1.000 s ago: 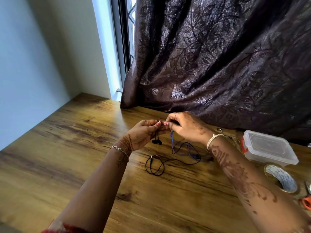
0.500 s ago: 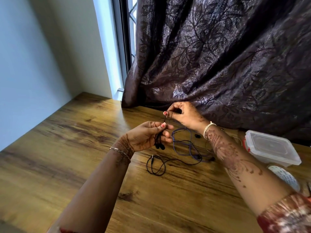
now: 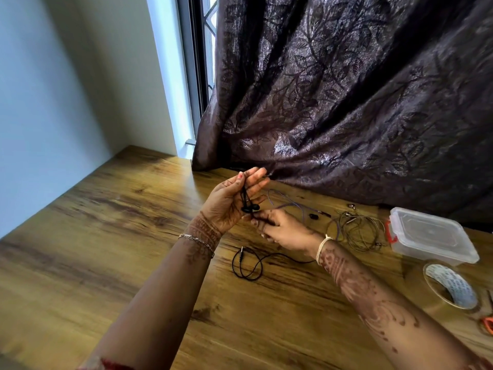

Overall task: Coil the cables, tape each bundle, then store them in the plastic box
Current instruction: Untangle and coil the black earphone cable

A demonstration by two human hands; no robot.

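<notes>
- Left hand (image 3: 229, 206): fingers almost straight, thumb pinches the black earphone cable (image 3: 250, 208).
- Right hand (image 3: 285, 232): fingers curled, pinching this cable just below.
- Its end lies looped on the surface (image 3: 133, 236).

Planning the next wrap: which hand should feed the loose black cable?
Probably right hand: it grips the thin black earphone cable below the left hand, which holds the earbuds; slack trails under its wrist.

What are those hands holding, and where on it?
The black earphone cable: the left hand pinches it just above the earbuds, the right hand grips the cord just below them.
</notes>
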